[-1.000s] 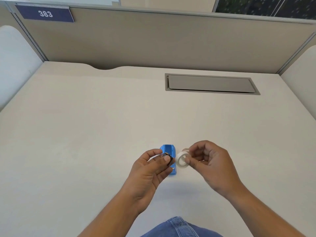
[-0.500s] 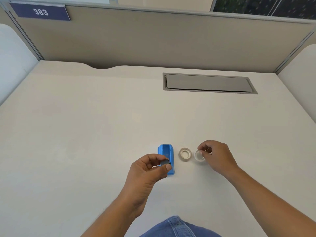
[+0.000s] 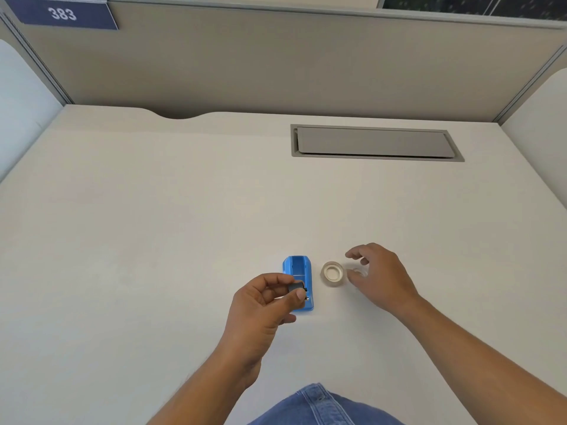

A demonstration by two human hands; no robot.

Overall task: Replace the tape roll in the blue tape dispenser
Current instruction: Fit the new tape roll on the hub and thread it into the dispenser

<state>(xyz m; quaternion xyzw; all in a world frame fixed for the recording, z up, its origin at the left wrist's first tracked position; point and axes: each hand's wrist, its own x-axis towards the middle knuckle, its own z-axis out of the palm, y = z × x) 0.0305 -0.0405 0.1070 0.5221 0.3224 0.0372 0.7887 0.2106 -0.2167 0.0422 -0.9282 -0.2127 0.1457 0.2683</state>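
- Where the frame ends at the bottom, a patch of blue denim (image 3: pixel 319 406) shows between the 2 bare forearms.
- The left hand (image 3: pixel 260 305) is raised over the pale desk (image 3: pixel 153 240), thumb and forefinger pinched on a small dark grey spool core (image 3: pixel 297 286); the other fingers curl loosely under it.
- Just behind that hand, the blue tape dispenser (image 3: pixel 298 271) lies flat on the desk with its long side running away from the person. Its near end is partly hidden by the left thumb, and its top is open, showing the hollow inside.
- Just right of the dispenser, apart from it, a small clear tape roll (image 3: pixel 333 273) lies flat on the desk, hole upward.
- The right hand (image 3: pixel 380 277) hovers just right of that roll, fingers spread and slightly curled, gripping nothing. Under its fingertips sits a second small clear ring (image 3: pixel 358 273), blurred and partly covered; whether the fingers touch it cannot be told.
- Farther back, a grey rectangular cable hatch (image 3: pixel 376 143) is set into the desk.
- Beyond the desk edge stands a beige partition (image 3: pixel 306 65), with a dark blue plate reading 383 (image 3: pixel 63 14) at its upper left.
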